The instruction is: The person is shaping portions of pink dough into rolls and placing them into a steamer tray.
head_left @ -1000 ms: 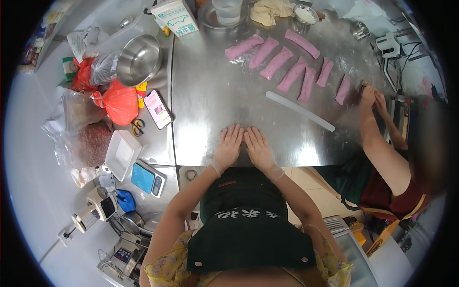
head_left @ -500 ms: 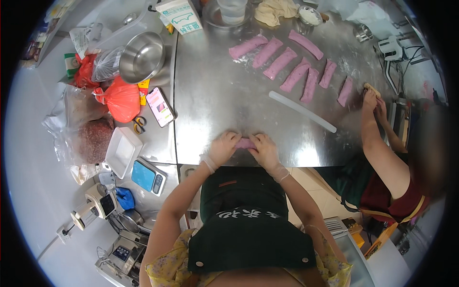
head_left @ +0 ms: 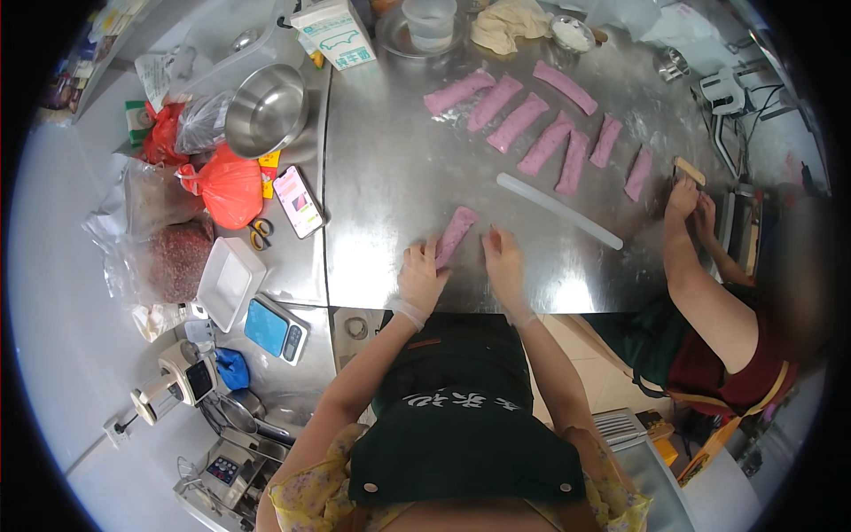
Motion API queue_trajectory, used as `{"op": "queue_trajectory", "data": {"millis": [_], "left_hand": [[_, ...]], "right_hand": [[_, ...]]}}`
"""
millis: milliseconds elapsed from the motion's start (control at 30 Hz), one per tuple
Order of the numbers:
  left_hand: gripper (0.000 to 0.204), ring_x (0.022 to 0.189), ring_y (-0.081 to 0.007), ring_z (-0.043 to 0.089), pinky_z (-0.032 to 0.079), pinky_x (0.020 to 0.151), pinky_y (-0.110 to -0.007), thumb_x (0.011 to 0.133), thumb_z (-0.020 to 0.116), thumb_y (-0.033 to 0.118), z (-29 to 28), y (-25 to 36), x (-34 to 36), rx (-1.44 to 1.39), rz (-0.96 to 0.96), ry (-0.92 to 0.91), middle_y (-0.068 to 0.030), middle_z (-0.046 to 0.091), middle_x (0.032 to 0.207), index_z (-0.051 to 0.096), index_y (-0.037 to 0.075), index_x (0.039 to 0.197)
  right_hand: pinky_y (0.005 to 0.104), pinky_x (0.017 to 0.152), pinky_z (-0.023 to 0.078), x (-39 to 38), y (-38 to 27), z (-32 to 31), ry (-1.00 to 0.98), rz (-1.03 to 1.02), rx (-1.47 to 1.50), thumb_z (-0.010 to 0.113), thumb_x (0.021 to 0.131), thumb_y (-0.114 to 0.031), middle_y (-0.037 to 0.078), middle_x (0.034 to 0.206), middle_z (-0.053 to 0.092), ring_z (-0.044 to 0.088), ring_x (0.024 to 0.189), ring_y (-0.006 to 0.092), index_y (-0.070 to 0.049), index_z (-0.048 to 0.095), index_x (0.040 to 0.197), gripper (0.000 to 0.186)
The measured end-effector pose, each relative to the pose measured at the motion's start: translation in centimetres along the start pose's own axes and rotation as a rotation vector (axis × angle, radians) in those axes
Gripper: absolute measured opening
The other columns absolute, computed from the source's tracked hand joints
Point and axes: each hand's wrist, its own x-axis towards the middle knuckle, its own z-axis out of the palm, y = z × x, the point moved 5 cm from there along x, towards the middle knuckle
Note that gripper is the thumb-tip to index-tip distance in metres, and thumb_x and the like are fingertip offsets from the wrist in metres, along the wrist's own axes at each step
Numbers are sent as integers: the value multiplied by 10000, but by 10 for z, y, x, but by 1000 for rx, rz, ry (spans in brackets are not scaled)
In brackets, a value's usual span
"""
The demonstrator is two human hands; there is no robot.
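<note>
A pink dough roll [head_left: 458, 232] lies tilted on the steel table near its front edge, its far end leaning right. My left hand [head_left: 420, 278], in a clear glove, grips the roll's near end, fingers along its left side and thumb by the end. Just right of the roll, my right hand [head_left: 504, 270], also gloved, is apart from it with fingers stretched forward and nothing in them. Farther back lie several similar pink dough rolls [head_left: 517, 122] in a loose row. Between them and my hands rests a translucent white rolling pin [head_left: 559, 210], set slantwise.
At right, a co-worker's hands [head_left: 687, 199] work on a tan dough piece [head_left: 690, 171]. On the left stand a phone [head_left: 298, 202], scissors [head_left: 259, 233], a white tray [head_left: 230, 282], a scale [head_left: 276, 328] and a steel bowl [head_left: 266, 111]. Pale dough [head_left: 511, 25] sits at the back.
The roll has turned from lying crosswise between both hands to pointing away from me, and now sits farther from the edge. My right hand has let go of it.
</note>
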Motion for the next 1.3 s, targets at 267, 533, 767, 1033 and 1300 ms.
{"op": "queue_trajectory", "data": {"millis": [267, 533, 767, 1033, 1300], "left_hand": [[579, 1070, -294, 555, 523, 823, -425, 701, 776, 180, -15, -10, 24, -96, 270, 10, -91, 562, 1102, 577, 143, 1243], [655, 1089, -280, 515, 412, 919, -439, 638, 828, 325, 3, 48, 40, 53, 465, 78, -68, 557, 1114, 600, 113, 1214], [526, 1009, -269, 542, 456, 858, -435, 657, 807, 219, 25, 59, 42, -54, 548, 68, -69, 574, 1046, 615, 91, 1129], [974, 1439, -382, 265, 257, 1146, -538, 751, 703, 578, 30, 88, 14, 346, 565, -88, -220, 346, 1520, 396, -31, 1445], [1113, 1504, -362, 120, 110, 1185, -555, 760, 488, 803, 46, 97, 15, 644, 394, -281, -202, 218, 1605, 325, -3, 1511]], "right_hand": [[317, 742, 510, 23, 45, 38, -162, 472, 309, 737, 830, -165, 131, 898, 712, 664, 821, 193, 16, 685, 1023, 270], [334, 743, 511, -7, 43, -50, 144, 241, -17, 677, 884, -134, 123, 898, 706, 662, 815, 213, 8, 690, 1019, 197], [427, 873, 482, 58, 36, -122, 313, -230, -660, 712, 829, -137, 146, 1131, 632, 595, 1039, 355, -73, 634, 1137, 324], [459, 913, 426, 77, 71, -111, 82, -232, -765, 738, 793, -151, 139, 1086, 599, 555, 1025, 337, -102, 627, 1153, 380], [462, 866, 465, 25, 68, -119, 150, -151, -567, 739, 794, -123, 148, 1084, 595, 566, 1014, 354, -75, 631, 1178, 402]]}}
